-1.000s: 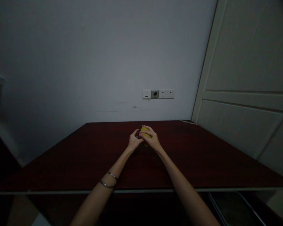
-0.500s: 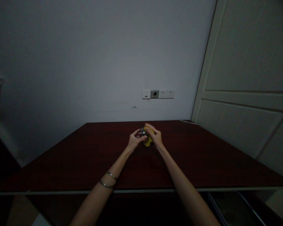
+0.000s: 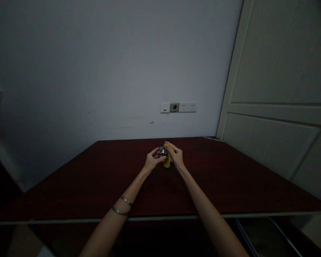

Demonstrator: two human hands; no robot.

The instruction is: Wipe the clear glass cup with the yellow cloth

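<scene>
Shiny round object [image 3: 162,151] sits between the two hands, over the middle of the dark red table [image 3: 96,182]. Left hand [image 3: 151,160] curls fingers and thumb around its side; right hand [image 3: 177,157] grips a yellow cloth [image 3: 167,164] against it (cloth's lower end hangs below). Step in hand, as judged: cloth applied to surface. Next move likely calls for a firm left hold and light right pressure.

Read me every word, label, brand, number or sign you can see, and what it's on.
No text can be read.
Shiny silver rounded object, left hand: none visible.
Yellow cloth-like piece, right hand: none visible.
White rectangular wall sockets: any marking too small.
Pale narrow strip, dark-red table's far right corner: too blurred.
</scene>
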